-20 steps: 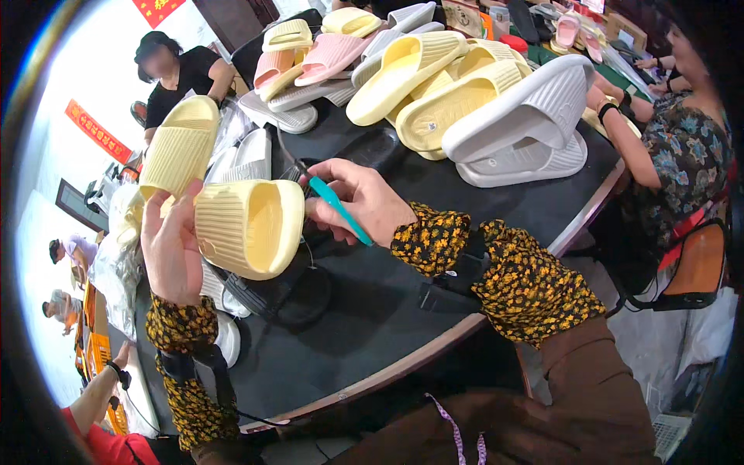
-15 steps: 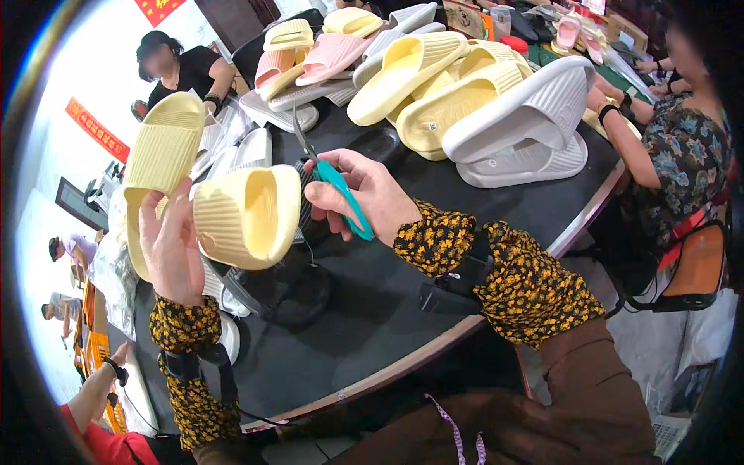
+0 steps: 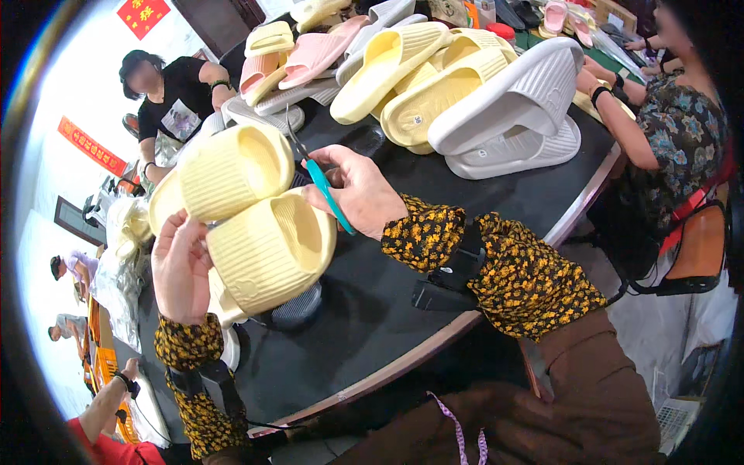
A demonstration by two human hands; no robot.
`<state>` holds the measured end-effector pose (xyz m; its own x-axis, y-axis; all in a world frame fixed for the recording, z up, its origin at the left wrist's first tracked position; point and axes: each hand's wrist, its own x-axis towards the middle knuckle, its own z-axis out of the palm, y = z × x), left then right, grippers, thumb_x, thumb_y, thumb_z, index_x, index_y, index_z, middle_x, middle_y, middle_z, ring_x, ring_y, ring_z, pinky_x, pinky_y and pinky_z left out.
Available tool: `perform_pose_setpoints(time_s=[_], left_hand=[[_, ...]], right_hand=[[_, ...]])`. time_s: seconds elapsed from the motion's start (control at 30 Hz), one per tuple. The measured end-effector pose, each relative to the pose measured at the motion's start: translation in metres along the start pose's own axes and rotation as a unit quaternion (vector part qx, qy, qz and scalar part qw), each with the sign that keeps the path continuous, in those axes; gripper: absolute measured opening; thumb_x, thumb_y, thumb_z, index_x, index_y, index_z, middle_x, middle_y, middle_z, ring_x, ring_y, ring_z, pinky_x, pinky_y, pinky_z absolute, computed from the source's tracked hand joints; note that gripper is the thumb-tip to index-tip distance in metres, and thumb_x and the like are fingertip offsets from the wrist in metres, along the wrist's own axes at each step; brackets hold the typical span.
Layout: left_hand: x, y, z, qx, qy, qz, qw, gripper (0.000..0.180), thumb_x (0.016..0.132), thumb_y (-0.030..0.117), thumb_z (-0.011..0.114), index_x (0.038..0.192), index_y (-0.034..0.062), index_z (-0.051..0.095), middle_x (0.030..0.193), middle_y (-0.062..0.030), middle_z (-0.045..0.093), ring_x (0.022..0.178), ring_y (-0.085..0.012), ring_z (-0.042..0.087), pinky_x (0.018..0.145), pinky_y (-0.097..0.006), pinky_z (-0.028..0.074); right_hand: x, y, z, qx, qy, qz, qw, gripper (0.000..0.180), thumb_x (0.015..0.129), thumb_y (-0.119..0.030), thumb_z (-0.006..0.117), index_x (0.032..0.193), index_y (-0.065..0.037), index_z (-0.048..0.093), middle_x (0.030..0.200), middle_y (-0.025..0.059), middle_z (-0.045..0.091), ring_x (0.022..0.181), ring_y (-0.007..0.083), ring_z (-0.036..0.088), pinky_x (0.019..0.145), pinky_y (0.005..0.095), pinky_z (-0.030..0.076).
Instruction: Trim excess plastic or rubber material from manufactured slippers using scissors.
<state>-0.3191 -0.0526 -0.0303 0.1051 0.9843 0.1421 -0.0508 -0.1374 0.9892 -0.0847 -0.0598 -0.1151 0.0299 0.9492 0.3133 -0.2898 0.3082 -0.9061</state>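
Observation:
Pinched in my left hand (image 3: 182, 267) is a pair of pale yellow slide slippers, held above the dark table. Their ribbed straps face me, the upper slipper (image 3: 221, 182) lying just beyond the lower slipper (image 3: 267, 256). My right hand (image 3: 363, 192) is closed around teal-handled scissors (image 3: 329, 198), whose metal blades point up and away. The fingertips of that hand are close beside the slippers' right edges; whether they touch cannot be made out. A dark slipper (image 3: 294, 306) lies partly hidden below the pair.
Yellow slippers (image 3: 442, 101) and a stacked grey pair (image 3: 515, 151) stand on the table's far right. Pink slippers (image 3: 322, 54) are piled at the back. Co-workers sit across and at the right (image 3: 670, 132). Plastic bags (image 3: 120, 271) lie left; an orange-backed chair (image 3: 694, 248) stands right.
The two yellow slippers have come together side by side, turning their straps toward me and shifting right. My right hand has moved slightly left, still holding the scissors.

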Motion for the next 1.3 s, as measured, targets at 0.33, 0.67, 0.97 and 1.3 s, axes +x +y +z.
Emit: perform_pose_setpoints(time_s=[0.33,0.67,0.97,1.3], left_hand=[[-0.025,0.001,0.000,0.102,-0.054,-0.096,0.989,0.019,0.092,0.016,0.048,0.103,0.0012,0.050,0.057,-0.0026,0.055,0.038,-0.0093,0.050,0.034,-0.025,0.048],[-0.032,0.002,-0.001,0.081,-0.110,-0.150,0.979,0.030,0.095,0.021,0.039,0.116,-0.0002,0.042,0.073,-0.0157,0.063,0.048,-0.0202,0.061,0.036,-0.027,0.051],[-0.039,-0.004,-0.006,-0.034,-0.176,-0.203,0.963,0.037,0.094,0.017,0.039,0.126,0.0035,0.029,0.094,-0.0213,0.061,0.060,-0.0272,0.064,0.050,-0.033,0.055],[-0.037,-0.012,0.003,0.033,-0.141,-0.072,0.987,0.049,0.092,0.025,0.047,0.128,-0.0056,0.035,0.118,-0.0134,0.053,0.100,-0.0192,0.058,0.082,-0.031,0.050]], right_hand=[[0.004,0.009,-0.001,-0.035,0.012,-0.053,0.998,0.047,0.073,-0.009,0.068,0.112,0.008,0.047,0.087,0.0117,0.062,0.076,0.0123,0.060,0.068,0.0257,0.050],[0.004,0.016,-0.005,-0.128,0.029,-0.060,0.990,0.043,0.076,-0.008,0.066,0.113,0.004,0.048,0.075,0.0031,0.056,0.066,0.0055,0.053,0.059,0.0211,0.046],[0.001,0.010,-0.004,-0.166,0.023,-0.046,0.985,0.043,0.076,-0.010,0.066,0.112,0.004,0.049,0.076,0.0055,0.058,0.066,0.0076,0.055,0.060,0.0234,0.047],[0.003,0.014,-0.007,-0.141,0.009,-0.018,0.990,0.045,0.077,-0.010,0.064,0.115,0.004,0.046,0.079,0.0064,0.059,0.067,0.0085,0.056,0.062,0.0232,0.048]])
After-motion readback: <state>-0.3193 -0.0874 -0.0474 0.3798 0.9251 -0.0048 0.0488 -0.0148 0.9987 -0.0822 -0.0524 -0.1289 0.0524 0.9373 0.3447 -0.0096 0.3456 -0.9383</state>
